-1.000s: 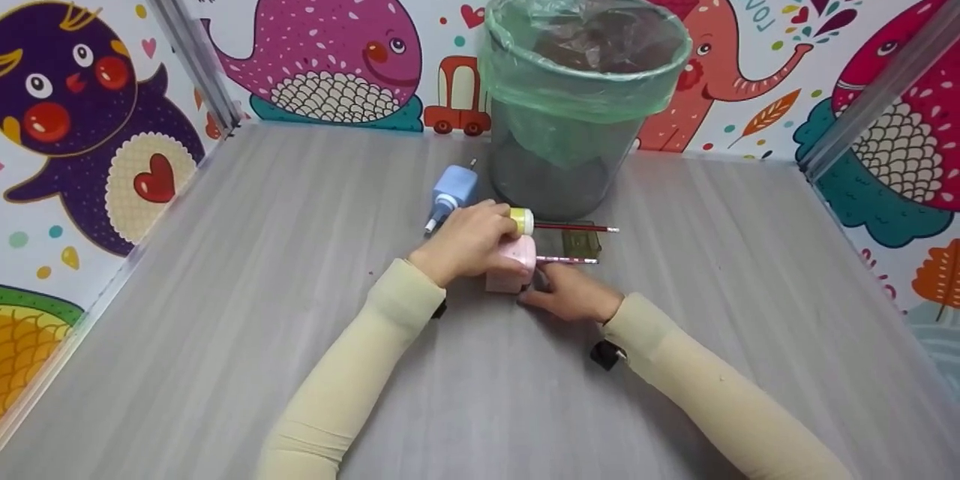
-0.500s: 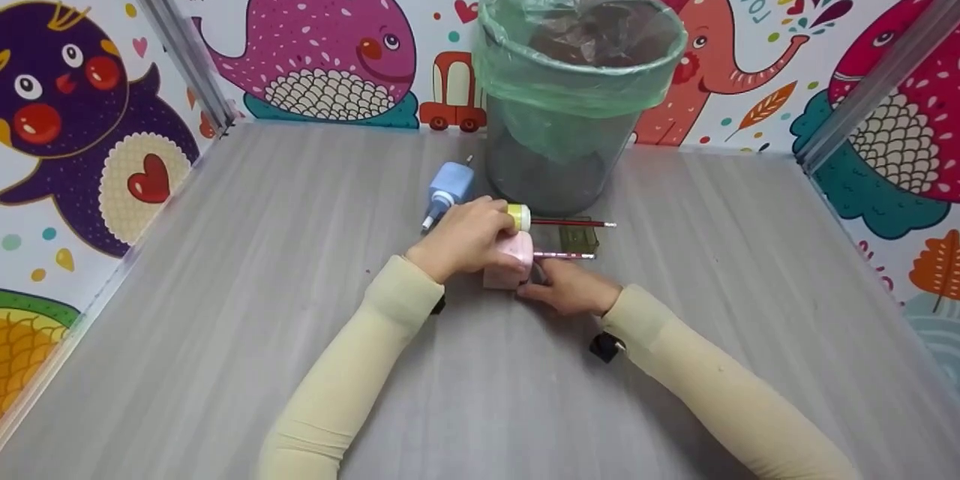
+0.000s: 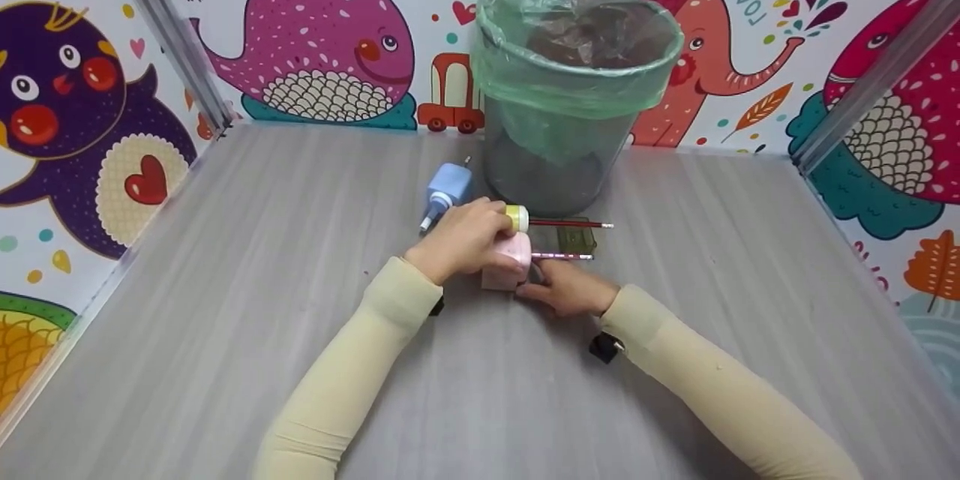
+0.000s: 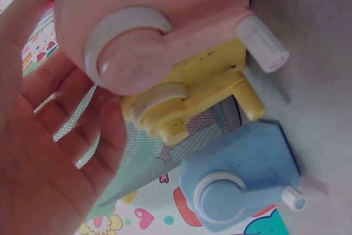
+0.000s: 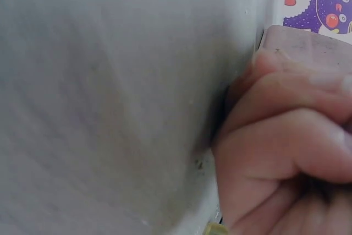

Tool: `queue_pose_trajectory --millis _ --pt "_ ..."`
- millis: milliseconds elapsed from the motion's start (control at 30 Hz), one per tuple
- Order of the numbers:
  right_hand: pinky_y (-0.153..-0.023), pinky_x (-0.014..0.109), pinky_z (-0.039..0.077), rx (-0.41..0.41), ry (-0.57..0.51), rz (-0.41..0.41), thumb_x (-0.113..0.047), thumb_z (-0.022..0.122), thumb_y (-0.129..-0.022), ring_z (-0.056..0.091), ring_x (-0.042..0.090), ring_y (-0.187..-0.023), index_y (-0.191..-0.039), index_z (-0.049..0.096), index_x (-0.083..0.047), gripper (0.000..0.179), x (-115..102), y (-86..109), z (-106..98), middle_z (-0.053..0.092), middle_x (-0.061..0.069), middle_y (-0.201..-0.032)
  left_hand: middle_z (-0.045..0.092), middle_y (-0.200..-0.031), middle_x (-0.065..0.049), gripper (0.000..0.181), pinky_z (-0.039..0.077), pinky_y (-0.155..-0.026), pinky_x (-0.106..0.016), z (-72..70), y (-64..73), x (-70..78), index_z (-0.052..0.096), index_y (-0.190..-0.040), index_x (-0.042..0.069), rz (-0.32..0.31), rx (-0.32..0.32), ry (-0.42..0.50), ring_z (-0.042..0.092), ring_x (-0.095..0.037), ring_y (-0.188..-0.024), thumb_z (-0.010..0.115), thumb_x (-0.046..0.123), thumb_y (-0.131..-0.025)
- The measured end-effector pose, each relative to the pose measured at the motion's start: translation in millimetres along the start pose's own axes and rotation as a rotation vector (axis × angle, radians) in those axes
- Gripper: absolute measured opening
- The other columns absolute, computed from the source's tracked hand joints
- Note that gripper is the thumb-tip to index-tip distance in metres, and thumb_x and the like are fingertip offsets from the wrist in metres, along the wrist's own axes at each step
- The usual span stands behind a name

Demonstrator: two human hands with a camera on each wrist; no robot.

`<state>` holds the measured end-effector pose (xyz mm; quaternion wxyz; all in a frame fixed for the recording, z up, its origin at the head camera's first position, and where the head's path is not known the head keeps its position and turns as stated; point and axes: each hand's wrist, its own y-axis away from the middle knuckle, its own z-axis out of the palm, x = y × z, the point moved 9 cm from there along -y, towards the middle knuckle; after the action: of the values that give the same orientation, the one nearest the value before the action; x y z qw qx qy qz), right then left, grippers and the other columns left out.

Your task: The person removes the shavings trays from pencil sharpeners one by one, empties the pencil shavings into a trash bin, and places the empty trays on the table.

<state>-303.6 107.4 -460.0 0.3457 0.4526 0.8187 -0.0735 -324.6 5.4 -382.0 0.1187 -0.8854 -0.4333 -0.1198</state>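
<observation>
My left hand grips a pink crank pencil sharpener from above, its thumb on the near side and its fingers over a yellow pencil sharpener behind. The left wrist view shows the cranks of the pink sharpener and the yellow one. My right hand has curled fingers low at the pink sharpener's front end, by the tabletop; the fingertips' hold is mostly hidden. A patterned pencil sticks out of the pink sharpener, a dark red pencil out of the yellow one.
A blue crank pencil sharpener stands left of the yellow one, a pencil tip showing. Under the pencils lies a clear olive box. Behind stands a mesh wastebasket with a green liner. Printed panels wall the grey table.
The camera's view has shifted slightly. Both hands, the sharpeners and the pencils keep their places.
</observation>
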Motion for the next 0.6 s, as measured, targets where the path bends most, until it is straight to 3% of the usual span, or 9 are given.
queue_pose_trajectory --millis 200,400,600 --pt "-0.049 0.023 0.044 -0.05 -0.038 -0.004 -0.027 0.061 -0.101 0.051 0.007 -0.051 -0.133 0.05 0.001 0.044 0.1 -0.1 7.2 0.057 0.001 -0.077 0.067 -0.113 -0.007 0.05 0.052 -0.092 -0.041 3.6 2.7 -0.3 0.073 -0.113 0.007 -0.002 -0.001 0.008 0.057 -0.024 -0.102 0.082 0.044 -0.082" --pt "-0.049 0.023 0.045 -0.037 -0.044 -0.005 -0.026 0.06 -0.101 0.051 0.007 -0.05 -0.137 0.047 0.002 0.048 -2.1 -1.9 5.7 0.055 -0.001 -0.076 0.066 -0.107 -0.007 0.05 0.052 -0.086 -0.042 0.7 3.2 -0.2 0.073 -0.111 0.006 -0.004 0.007 0.016 0.056 -0.024 -0.098 0.083 0.044 -0.08" --pt "-0.048 0.023 0.044 -0.017 -0.057 0.001 -0.026 0.06 -0.101 0.051 0.007 -0.049 -0.14 0.044 0.002 0.051 0.2 -1.8 3.3 0.05 -0.004 -0.069 0.066 -0.112 -0.006 0.053 0.051 -0.09 -0.041 -0.4 1.0 -0.4 0.073 -0.114 0.007 -0.03 -0.015 0.029 0.056 -0.023 -0.101 0.083 0.046 -0.079"
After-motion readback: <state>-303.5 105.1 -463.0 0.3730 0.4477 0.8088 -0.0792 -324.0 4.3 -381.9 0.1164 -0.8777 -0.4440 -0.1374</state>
